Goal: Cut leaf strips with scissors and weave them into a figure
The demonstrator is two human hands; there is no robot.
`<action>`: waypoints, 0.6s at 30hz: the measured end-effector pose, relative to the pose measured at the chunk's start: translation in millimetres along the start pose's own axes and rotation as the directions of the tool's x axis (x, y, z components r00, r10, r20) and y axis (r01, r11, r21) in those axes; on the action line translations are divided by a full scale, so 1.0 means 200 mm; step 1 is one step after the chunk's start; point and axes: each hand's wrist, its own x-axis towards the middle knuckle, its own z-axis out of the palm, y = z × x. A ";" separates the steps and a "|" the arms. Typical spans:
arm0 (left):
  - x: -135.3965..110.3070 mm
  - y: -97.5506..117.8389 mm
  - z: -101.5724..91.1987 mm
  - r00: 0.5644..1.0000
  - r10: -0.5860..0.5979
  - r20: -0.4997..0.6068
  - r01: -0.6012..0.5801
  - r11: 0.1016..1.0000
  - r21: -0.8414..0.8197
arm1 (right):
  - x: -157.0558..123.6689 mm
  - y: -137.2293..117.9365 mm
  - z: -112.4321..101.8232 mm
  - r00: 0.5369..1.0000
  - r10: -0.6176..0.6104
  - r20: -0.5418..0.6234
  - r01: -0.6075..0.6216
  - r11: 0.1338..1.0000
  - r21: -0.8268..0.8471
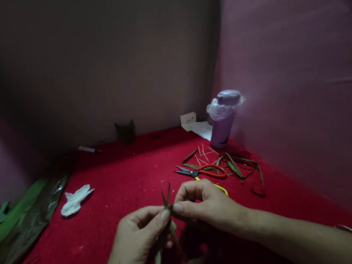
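Note:
Both hands meet low in the middle of the head view, over the red cloth. My left hand [140,235] pinches a narrow green leaf strip [166,199] between thumb and forefinger. Pressed close on its right side, my right hand [207,205] pinches the same strip. A small loop of the strip stands up above the fingertips, and loose ends hang below. Part of the strip is hidden behind the fingers. Just beyond my right hand lie scissors [211,170] with red and yellow handles.
Thin wooden sticks [203,154] and dry leaf strips [231,163] lie behind the scissors. A purple bottle [223,128] stands beside white papers [201,129]. Leftward are a crumpled tissue [75,200], large leaves [25,210] and a syringe-like object [87,149]. A folded leaf piece [125,131] stands at the back.

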 end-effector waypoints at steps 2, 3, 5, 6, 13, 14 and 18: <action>0.01 0.00 0.00 1.000 0.000 -0.011 0.000 1.000 -0.019 | 0.01 -0.02 -0.04 0.997 0.041 0.066 -0.042 0.999 0.000; 0.01 0.00 -0.01 1.000 0.000 -0.021 -0.001 1.000 -0.028 | 0.02 -0.03 -0.06 0.994 0.046 0.098 -0.045 0.999 -0.006; 0.01 0.01 -0.01 0.999 0.005 -0.049 -0.008 0.999 -0.043 | 0.03 -0.06 -0.11 0.986 0.020 0.166 -0.016 1.000 -0.025; 0.01 0.01 -0.01 0.998 0.003 -0.061 -0.006 0.999 -0.051 | 0.03 -0.07 -0.14 0.977 0.010 0.212 -0.001 0.999 -0.039; 0.01 0.04 -0.01 0.993 -0.004 -0.117 -0.010 0.993 -0.121 | 0.04 -0.16 -0.33 0.931 0.043 0.362 0.011 0.989 -0.146; 0.01 0.04 -0.02 0.993 -0.002 -0.119 -0.013 0.992 -0.125 | 0.04 -0.16 -0.34 0.928 0.048 0.370 0.012 0.987 -0.159; 0.01 0.04 -0.03 0.994 0.008 -0.110 -0.021 0.992 -0.125 | 0.07 -0.14 -0.36 0.947 0.026 0.320 0.028 0.986 -0.163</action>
